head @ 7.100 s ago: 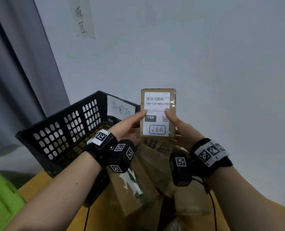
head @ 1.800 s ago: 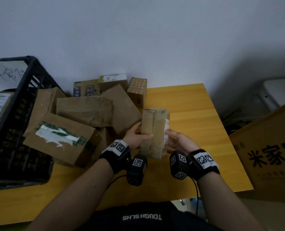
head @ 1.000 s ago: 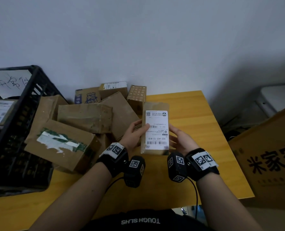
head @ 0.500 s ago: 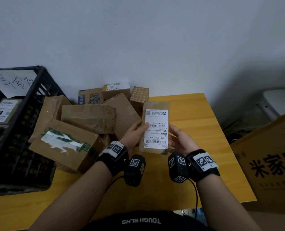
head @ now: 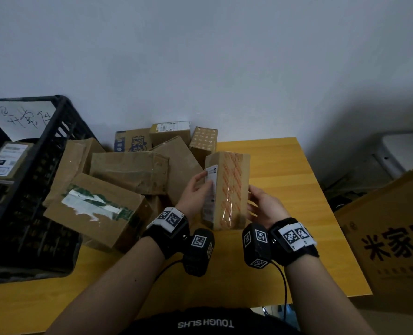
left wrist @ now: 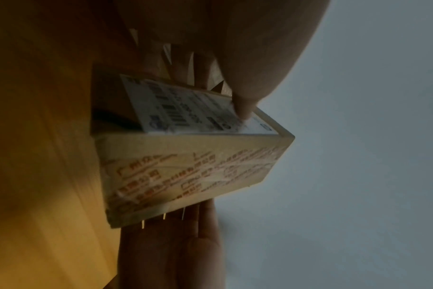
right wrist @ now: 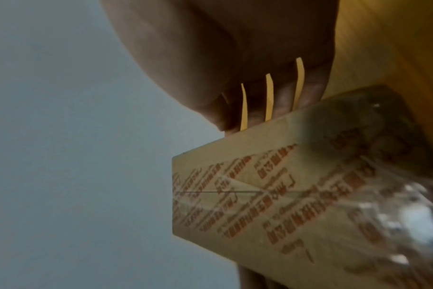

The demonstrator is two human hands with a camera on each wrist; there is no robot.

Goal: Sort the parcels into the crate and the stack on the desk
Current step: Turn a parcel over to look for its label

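I hold a small brown parcel (head: pixel 227 189) upright above the yellow desk (head: pixel 280 170), its taped side with orange print turned to me and its white label on the left face. My left hand (head: pixel 195 192) grips that left face, thumb on the label (left wrist: pixel 193 109). My right hand (head: pixel 261 206) holds the right side, fingers behind the parcel (right wrist: pixel 284 195). The black crate (head: pixel 31 189) stands at the left with one labelled parcel (head: pixel 6 160) inside. A heap of brown parcels (head: pixel 128 170) lies between the crate and my hands.
A large cardboard carton (head: pixel 389 238) with black characters stands off the desk's right edge. A white appliance (head: pixel 405 151) sits behind it. A handwritten paper sign (head: pixel 24 117) hangs on the crate's far wall. The wall runs close behind the desk.
Half a second ago the label faced me. The parcel has been turned about its long axis, so the label now faces left and the orange-printed taped side faces me.
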